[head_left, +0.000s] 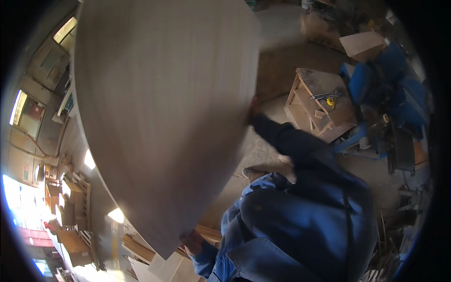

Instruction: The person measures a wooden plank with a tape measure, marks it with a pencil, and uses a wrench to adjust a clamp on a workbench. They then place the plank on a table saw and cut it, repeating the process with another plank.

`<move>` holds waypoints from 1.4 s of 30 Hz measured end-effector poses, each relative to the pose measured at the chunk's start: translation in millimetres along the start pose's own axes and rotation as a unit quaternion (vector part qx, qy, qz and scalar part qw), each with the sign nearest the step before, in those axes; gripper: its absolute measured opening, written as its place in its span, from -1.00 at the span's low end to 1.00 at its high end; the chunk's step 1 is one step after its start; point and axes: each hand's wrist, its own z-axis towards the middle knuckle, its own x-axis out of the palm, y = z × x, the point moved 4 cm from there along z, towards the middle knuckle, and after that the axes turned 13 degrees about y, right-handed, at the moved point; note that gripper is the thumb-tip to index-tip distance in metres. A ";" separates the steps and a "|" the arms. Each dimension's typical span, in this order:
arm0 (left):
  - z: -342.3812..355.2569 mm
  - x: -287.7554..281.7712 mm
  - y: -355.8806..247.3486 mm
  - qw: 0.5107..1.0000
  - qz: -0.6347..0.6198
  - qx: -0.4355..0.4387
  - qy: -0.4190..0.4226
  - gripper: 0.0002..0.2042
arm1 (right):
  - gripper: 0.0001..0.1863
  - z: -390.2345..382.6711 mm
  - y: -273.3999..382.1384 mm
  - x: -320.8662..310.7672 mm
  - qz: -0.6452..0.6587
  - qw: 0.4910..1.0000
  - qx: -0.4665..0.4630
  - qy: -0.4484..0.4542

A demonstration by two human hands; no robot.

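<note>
A large pale wooden sheet (164,94) fills the middle and upper view, tilted up in front of me, its lower corner near my body. My left hand (191,242) grips the sheet's edge by that lower corner, the fingertips partly hidden. My right hand (252,112) holds the right edge higher up, blurred and partly behind the sheet. My blue sleeves and clothing fill the lower right, with a shoe (256,174) visible on the floor beside them.
A wooden box stand (300,113) with a wrench (319,95) and yellow tape measure (330,102) stands at right, beside blue machinery (404,94). Stacked boards (138,246) lie below the sheet. Crates (75,239) and bright openings line the left, along the dusty floor (263,145).
</note>
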 end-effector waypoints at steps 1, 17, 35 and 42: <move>6.3 9.1 8.5 0.999 -0.031 -0.028 0.004 -0.47 | -0.21 -19.4 34.5 -13.3 -0.037 0.996 -0.084 -0.014; 186.7 136.4 117.1 0.938 -0.152 -0.243 0.198 -0.47 | -0.48 -35.1 146.7 -147.5 -0.287 0.890 -0.218 -0.278; 57.2 137.4 356.8 0.844 -0.179 -0.443 0.244 -0.59 | -0.62 -76.1 233.2 -429.0 -0.487 0.809 -0.199 -0.263; 99.3 81.4 345.2 0.727 -0.398 -0.559 -0.020 -0.60 | -0.63 -72.6 143.4 -370.6 -0.439 0.849 -0.151 -0.253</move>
